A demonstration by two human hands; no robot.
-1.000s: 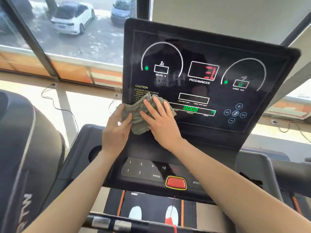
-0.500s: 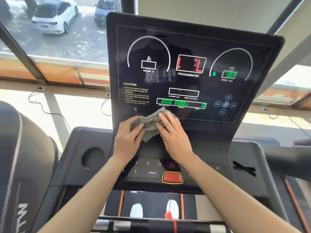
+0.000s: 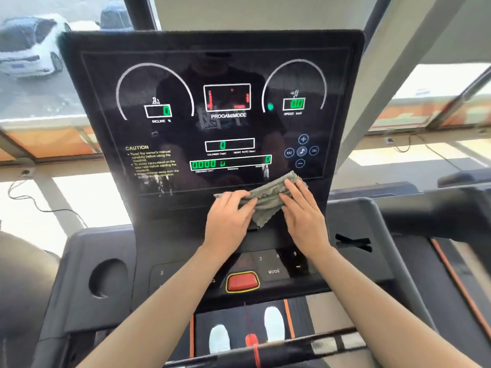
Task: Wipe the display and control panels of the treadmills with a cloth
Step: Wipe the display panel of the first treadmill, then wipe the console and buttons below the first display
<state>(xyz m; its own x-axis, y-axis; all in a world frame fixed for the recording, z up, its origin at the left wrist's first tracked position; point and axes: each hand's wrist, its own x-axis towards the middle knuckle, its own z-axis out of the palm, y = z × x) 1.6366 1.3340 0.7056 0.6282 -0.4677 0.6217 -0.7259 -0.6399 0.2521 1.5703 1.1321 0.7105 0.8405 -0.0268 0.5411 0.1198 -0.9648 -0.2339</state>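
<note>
A crumpled grey-green cloth (image 3: 268, 201) lies against the lower right edge of the treadmill's black display panel (image 3: 212, 75), just under the green distance readout. My left hand (image 3: 228, 221) presses the cloth's left part with straight fingers. My right hand (image 3: 303, 211) lies flat on its right part, fingers straight and pointing up the panel. Below my wrists is the control panel (image 3: 273, 272) with a MODE key, number keys and a red stop button (image 3: 242, 282). Wet streaks show at the display's lower left.
A round cup holder (image 3: 107, 278) sits in the console's left wing. A handrail bar (image 3: 292, 346) with a red safety cord crosses the bottom. White shoes stand on the belt below. Windows with parked cars lie behind; another treadmill is at the left.
Both hands have slid the cloth from the display's lower left, down and across to its lower right edge. The camera view has shifted, so the panel sits more centred.
</note>
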